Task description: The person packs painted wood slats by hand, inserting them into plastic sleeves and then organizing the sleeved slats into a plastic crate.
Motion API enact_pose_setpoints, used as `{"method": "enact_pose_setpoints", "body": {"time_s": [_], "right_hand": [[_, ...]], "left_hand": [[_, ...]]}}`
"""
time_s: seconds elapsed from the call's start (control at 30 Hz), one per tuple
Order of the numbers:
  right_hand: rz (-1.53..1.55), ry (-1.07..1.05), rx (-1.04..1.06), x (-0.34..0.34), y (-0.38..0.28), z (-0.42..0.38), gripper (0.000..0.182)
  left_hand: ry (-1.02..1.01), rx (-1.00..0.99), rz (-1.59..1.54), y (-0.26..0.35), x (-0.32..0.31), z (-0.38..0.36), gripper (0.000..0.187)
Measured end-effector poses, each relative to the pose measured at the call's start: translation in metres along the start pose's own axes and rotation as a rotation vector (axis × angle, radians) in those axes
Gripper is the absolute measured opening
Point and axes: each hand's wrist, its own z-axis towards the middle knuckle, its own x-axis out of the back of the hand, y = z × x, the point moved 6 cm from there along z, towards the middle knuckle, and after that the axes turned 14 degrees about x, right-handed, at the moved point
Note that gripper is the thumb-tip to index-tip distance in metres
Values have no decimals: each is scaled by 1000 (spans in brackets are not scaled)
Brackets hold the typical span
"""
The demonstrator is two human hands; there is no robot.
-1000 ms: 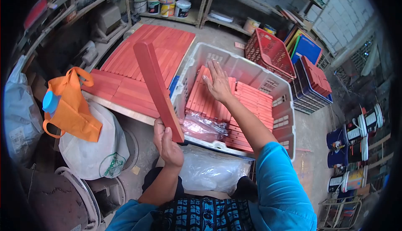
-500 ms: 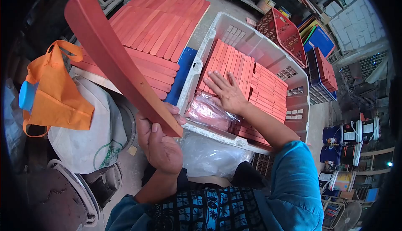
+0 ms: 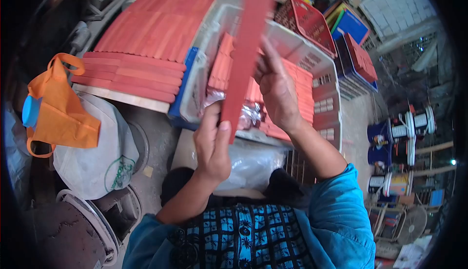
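Note:
A long red-painted wooden slat (image 3: 246, 54) stands tilted up in front of me, its top end blurred. My left hand (image 3: 214, 147) is closed around the lower end, thumb on the near face. My right hand (image 3: 279, 91) is at the slat's right edge, with one finger stretched up along it and the others curled partly behind it. Behind the slat, a whitish plastic crate (image 3: 331, 108) holds stacked red slat panels (image 3: 300, 86) and a clear plastic wrapping (image 3: 251, 115), partly hidden by my hands.
Rows of red slats (image 3: 156, 20) lie on a board at the left. An orange bag (image 3: 73, 115) hangs over a white sack (image 3: 97, 161). A red crate (image 3: 312, 22) stands behind; paint buckets (image 3: 380, 142) are at the right. Clear plastic (image 3: 248, 164) lies before me.
My right hand has lifted off the stacked panels and come to the slat. The slat has swung from leaning left to nearly upright, moving right with my left hand. The view has shifted slightly.

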Motion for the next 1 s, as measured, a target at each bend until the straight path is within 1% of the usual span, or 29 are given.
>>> {"method": "enact_pose_setpoints", "body": {"time_s": [0.03, 0.07, 0.1, 0.13, 0.17, 0.23, 0.3, 0.33, 0.37, 0.4, 0.43, 0.47, 0.5, 0.53, 0.57, 0.6, 0.63, 0.7, 0.77, 0.83, 0.9, 0.93, 0.97, 1.0], "right_hand": [[-11, 37, -5, -9, -21, -5, 73], [0, 171, -5, -14, -32, -15, 63], [-47, 233, -7, -11, -49, -31, 59], [-94, 291, -2, -5, -66, -46, 54], [-140, 345, 7, 4, -83, -61, 50], [-521, 519, 178, 45, -134, -97, 45], [-851, 796, 148, 98, -176, -154, 40], [-977, 862, 47, 128, -189, -195, 37], [-1102, 925, -56, 159, -199, -248, 35], [-1304, 979, -377, 188, -206, -316, 38], [-1519, 946, -711, 208, -209, -380, 40], [-1835, 710, -722, 217, -211, -440, 41], [-1805, 655, -768, 210, -211, -486, 40], [-1827, 693, -1032, 200, -211, -529, 42], [-1830, 638, -1175, 195, -213, -568, 42], [-1907, 600, -1155, 193, -214, -610, 44], [-1832, 637, -1321, 189, -215, -632, 46], [-1858, 521, -1518, 187, -217, -650, 49], [-2108, 573, -1128, 185, -218, -597, 48], [-1883, 672, -710, 188, -208, -507, 39], [-1356, 768, -601, 175, -168, -430, 27], [-1281, 626, -869, 146, -144, -381, 23], [-1228, 310, -746, 134, -101, -374, 25], [-1062, 90, -876, 116, -58, -375, 32]], "left_hand": [[-83, 18, 39, -5, -13, -3, 34], [-158, -40, 166, -3, -23, -6, 34], [-237, -99, 291, -2, -34, -10, 35], [-282, -139, 301, -2, -43, -15, 36], [-348, -30, 284, -12, -45, -15, 38], [-308, 43, 173, -17, -39, -13, 40], [-357, 191, 56, -24, -26, -8, 40], [-401, 186, 67, -21, -22, -5, 38], [-483, 207, 135, -24, -19, -4, 46], [-543, 256, 135, -26, -16, -5, 46], [-601, 299, 134, -27, -15, -6, 46], [-605, 315, 145, -30, -12, -7, 44], [-607, 327, 155, -34, -11, -8, 43], [-607, 337, 166, -38, -10, -9, 42], [-622, 365, 166, -41, -11, -11, 42], [-636, 390, 168, -44, -13, -12, 42], [-649, 418, 173, -47, -15, -14, 42], [-701, 445, 258, -52, -23, -20, 40], [-766, 479, 373, -62, -31, -25, 39], [-831, 529, 507, -81, -37, -30, 38], [-879, 497, 684, -98, -44, -35, 36], [-890, 468, 765, -105, -49, -38, 36], [-898, 433, 845, -113, -53, -39, 36], [-874, 396, 930, -126, -53, -39, 36]]}}
